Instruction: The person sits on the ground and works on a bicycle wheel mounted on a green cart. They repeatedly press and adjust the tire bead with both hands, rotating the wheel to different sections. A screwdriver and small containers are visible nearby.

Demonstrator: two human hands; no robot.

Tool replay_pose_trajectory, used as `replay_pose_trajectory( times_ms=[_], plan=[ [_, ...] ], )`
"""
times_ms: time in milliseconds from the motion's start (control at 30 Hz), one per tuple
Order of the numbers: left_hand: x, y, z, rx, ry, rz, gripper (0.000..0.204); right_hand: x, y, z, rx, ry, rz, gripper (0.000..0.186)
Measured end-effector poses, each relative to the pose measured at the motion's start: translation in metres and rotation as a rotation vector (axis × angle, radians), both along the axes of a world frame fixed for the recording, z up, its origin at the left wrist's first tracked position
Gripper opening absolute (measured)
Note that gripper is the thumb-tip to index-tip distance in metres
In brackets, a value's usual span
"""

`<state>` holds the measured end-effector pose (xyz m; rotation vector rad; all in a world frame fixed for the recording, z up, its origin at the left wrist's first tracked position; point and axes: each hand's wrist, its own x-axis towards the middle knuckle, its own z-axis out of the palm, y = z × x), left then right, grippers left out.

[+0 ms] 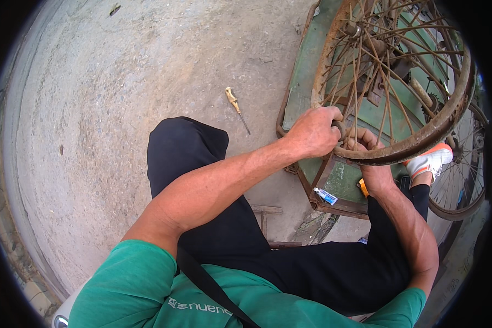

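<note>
A rusty spoked bicycle wheel [415,148] stands tilted in front of me at the upper right. My left hand [314,132] is closed at the near left of its rim, around a rounded grey-brown piece [340,130] whose kind I cannot make out. From below, my right hand [369,147] reaches behind the rim, with its curled fingers showing among the spokes close to my left hand. The rim covers part of that hand, and what its fingertips pinch is hidden.
Under the wheel lies a green metal panel [300,90] with a rusty frame. A blue-and-white tube [326,196] and a yellow item [363,187] rest near its close edge. On the concrete at left is a yellow-handled screwdriver [236,109]. Another spoked wheel [458,210] stands at right.
</note>
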<state>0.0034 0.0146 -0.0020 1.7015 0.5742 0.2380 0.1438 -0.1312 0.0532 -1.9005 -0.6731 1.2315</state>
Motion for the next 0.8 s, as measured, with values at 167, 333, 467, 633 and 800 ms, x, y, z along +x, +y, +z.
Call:
replay_pose_trajectory(
  times_ms=[167, 333, 467, 633, 800],
  plan=[
    [-0.0002, 0.0001, 0.0021, -0.019, 0.012, -0.007, 0.038, 0.0002, -0.0006, -0.0008, -0.002, -0.007, -0.003, 0.032],
    [0.0001, -0.0003, -0.0005, -0.015, 0.009, -0.005, 0.038, -0.0013, 0.0015, 0.0012, -0.011, -0.033, 0.008, 0.024],
    [0.0004, -0.0004, -0.0012, -0.008, 0.005, -0.003, 0.038, -0.0005, 0.0015, 0.0012, -0.016, -0.042, 0.017, 0.024],
    [0.0013, -0.0008, -0.0025, -0.012, 0.000, -0.002, 0.037, 0.0001, -0.0001, -0.0004, -0.009, -0.050, 0.019, 0.025],
    [0.0015, -0.0007, -0.0033, 0.009, -0.005, 0.001, 0.037, -0.0003, -0.0003, -0.0019, -0.001, -0.042, 0.014, 0.025]
  ],
)
